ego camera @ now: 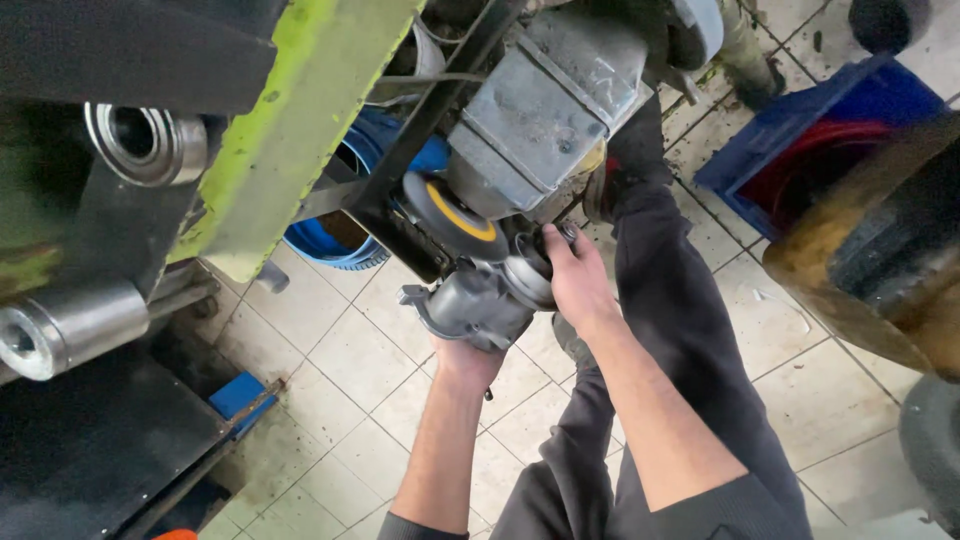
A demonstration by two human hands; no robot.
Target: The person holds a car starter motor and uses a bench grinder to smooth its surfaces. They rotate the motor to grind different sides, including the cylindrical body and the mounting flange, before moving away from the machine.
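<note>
Near the middle of the frame, the left hand (467,352) reaches up from below and cups a grey cast-metal part (470,303) from underneath. Its fingers are hidden behind the casting, so only the heel of the palm and the wrist show; it bears the part's weight in a closed grasp. The right hand (578,282) comes in from the lower right, its fingers curled and half closed round a small round metal fitting (530,272) at the right end of that grey part, fingertips pressed against it near a bolt head.

The grey part sits just under a large grey metal housing (545,105) that fills the upper middle of the frame. Touching its upper left is a dark pulley with a yellow ring (452,215). A lime-green painted beam (300,110) runs diagonally across the upper left, with a blue ribbed hoop (330,245) behind it. At the left edge, a shiny steel roller (70,325) juts out, and a bearing ring (145,140) shows above it. A blue crate (800,130) stands on the tiled floor (360,360) at the upper right.
</note>
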